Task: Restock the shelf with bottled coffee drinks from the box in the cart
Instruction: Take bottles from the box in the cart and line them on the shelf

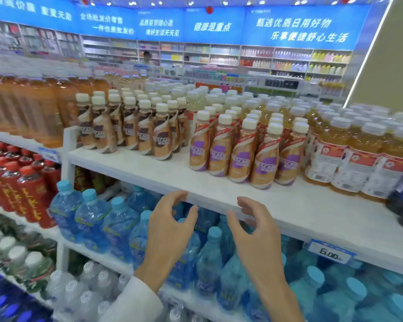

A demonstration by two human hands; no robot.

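A supermarket aisle: a white shelf (149,173) carries rows of bottled coffee drinks (242,149), with water bottles (91,217) on the tier below at 7 o'clock. A price tag (330,253) is clipped on at 4 o'clock, and blue banners (219,26) hang over stocked wall racks (277,59) at 12 o'clock.

On the white shelf (149,169), brown-label coffee bottles (162,135) stand upright in rows, white-capped, toward its left end. The purple-label coffee bottles (242,156) stand upright beside them, nearer its front edge.
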